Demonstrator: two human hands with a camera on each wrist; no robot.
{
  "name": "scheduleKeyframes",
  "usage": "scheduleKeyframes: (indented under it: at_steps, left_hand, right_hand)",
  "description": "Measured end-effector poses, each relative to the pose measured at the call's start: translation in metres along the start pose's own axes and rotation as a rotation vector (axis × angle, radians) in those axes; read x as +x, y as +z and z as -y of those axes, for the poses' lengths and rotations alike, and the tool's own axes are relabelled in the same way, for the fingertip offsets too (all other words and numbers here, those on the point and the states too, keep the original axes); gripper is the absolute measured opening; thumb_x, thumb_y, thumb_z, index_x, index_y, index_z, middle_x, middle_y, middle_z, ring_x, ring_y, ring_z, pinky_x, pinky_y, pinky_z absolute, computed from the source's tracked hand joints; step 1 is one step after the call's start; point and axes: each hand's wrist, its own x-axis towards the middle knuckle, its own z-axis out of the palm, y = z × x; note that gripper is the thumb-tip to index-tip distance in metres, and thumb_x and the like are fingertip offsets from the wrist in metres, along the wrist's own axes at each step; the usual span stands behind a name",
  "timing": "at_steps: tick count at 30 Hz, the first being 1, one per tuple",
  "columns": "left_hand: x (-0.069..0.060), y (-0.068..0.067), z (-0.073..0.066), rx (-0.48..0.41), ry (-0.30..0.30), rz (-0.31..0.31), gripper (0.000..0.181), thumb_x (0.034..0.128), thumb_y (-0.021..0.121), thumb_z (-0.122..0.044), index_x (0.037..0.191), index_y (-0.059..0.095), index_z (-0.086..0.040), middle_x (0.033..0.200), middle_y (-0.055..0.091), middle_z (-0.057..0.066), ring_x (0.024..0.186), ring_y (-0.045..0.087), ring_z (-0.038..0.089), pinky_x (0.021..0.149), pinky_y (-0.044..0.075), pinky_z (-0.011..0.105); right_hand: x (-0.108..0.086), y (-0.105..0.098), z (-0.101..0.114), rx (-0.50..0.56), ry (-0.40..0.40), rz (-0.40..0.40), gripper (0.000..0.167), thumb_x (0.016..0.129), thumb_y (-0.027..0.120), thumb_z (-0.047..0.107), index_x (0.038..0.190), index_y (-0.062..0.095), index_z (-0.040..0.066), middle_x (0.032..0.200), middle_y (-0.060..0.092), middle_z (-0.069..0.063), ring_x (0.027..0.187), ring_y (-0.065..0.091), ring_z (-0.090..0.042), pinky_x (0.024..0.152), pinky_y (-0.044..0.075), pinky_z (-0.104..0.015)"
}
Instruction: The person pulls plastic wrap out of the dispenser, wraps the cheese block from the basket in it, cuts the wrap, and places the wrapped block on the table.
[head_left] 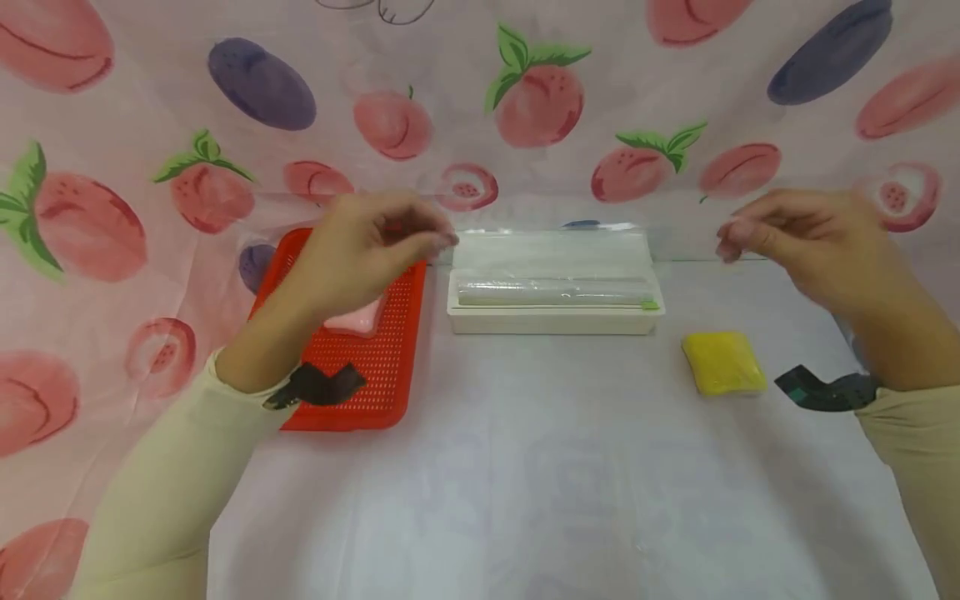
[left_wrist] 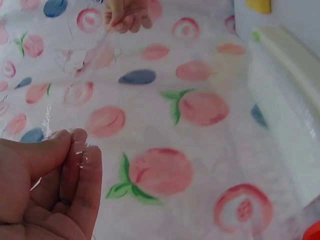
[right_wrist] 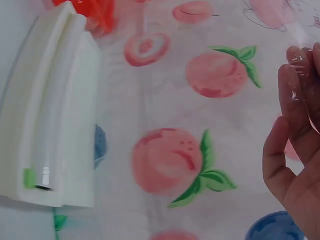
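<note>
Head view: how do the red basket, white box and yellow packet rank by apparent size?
1. Red basket, judged by its outline, being partly hidden
2. White box, lid raised
3. Yellow packet, clearly smallest

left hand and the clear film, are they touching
Touching. The left wrist view shows the clear film glinting in wrinkles directly against the fingertips of the left hand.

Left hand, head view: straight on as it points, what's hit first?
First in line: the long white box's raised lid. Depth unclear; the left hand may pass above it, toward the right hand.
</note>
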Motion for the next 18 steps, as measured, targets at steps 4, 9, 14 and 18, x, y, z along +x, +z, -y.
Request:
scheduleKeyframes:
  at_steps: [4,9,14,18]
  left_hand:
    - [0.031,-0.016,-0.005,0.035,-0.060,-0.036,0.012,0.0933,0.075,-0.016,0.104,0.078,-0.011,0.094,0.074,0.000,0.085,0.069,0.009,0.081,0.058,0.018]
    - [0.068,-0.028,-0.003,0.135,-0.066,-0.041,0.014,0.0960,0.072,-0.021,0.106,0.077,-0.012,0.097,0.073,-0.003,0.088,0.067,0.007,0.090,0.056,0.021]
    - [0.104,-0.035,-0.001,0.212,-0.067,-0.069,0.017,0.0987,0.068,-0.027,0.108,0.075,-0.014,0.099,0.071,-0.004,0.088,0.065,0.007,0.083,0.053,0.020]
    - [0.123,-0.036,-0.003,0.228,-0.059,-0.094,0.014,0.0990,0.067,-0.026,0.106,0.074,-0.016,0.097,0.070,-0.004,0.087,0.064,0.008,0.082,0.052,0.019]
  right_hand:
    - [0.030,-0.012,0.011,-0.028,0.117,-0.059,0.016,0.098,0.066,0.006,0.108,0.074,-0.003,0.091,0.074,0.005,0.087,0.066,-0.009,0.074,0.050,-0.005]
    - [0.062,-0.024,0.010,-0.110,0.218,-0.077,0.023,0.100,0.066,0.021,0.116,0.076,0.007,0.092,0.072,0.014,0.093,0.063,-0.003,0.086,0.046,-0.003]
    - [0.088,-0.035,0.010,-0.155,0.278,-0.103,0.028,0.100,0.065,0.028,0.119,0.076,0.011,0.092,0.071,0.017,0.095,0.061,0.001,0.098,0.045,-0.008]
    - [0.102,-0.041,0.010,-0.241,0.356,-0.093,0.034,0.100,0.062,0.038,0.125,0.074,0.019,0.097,0.070,0.017,0.100,0.055,0.001,0.112,0.040,-0.018]
